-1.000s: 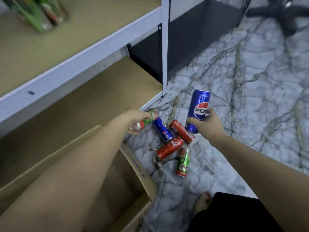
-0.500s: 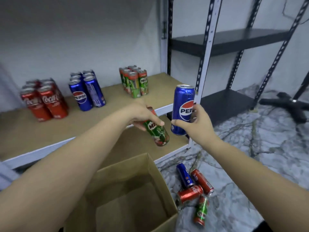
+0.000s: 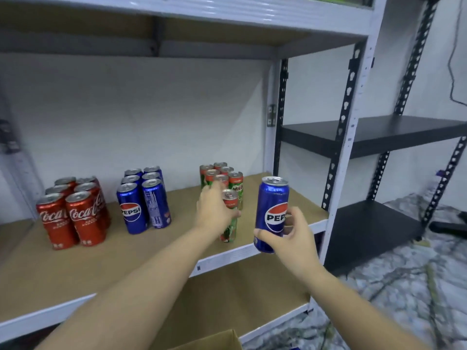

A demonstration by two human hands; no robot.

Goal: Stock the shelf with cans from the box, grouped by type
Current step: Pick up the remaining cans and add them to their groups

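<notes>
My left hand (image 3: 214,210) grips a slim green Milo can (image 3: 230,218), held upright with its base at the shelf board (image 3: 177,238), just in front of the Milo group (image 3: 222,176). My right hand (image 3: 290,238) holds a tall blue Pepsi can (image 3: 271,213) upright at the shelf's front right edge. Several red Coca-Cola cans (image 3: 73,210) stand at the left of the shelf. A group of blue Pepsi cans (image 3: 142,200) stands in the middle. The cardboard box (image 3: 214,342) shows only a corner at the bottom edge.
A white upright post (image 3: 353,147) bounds the shelf on the right. Beyond it stands a black rack (image 3: 366,132) with dark shelves. A lower brown shelf (image 3: 240,294) lies under the stocked one. Marble floor (image 3: 404,299) is at the right.
The view rose from the floor to the shelf. Both hands lifted their cans up; the Milo can went from tilted to upright by the Milo group. The Pepsi can stays in the right hand.
</notes>
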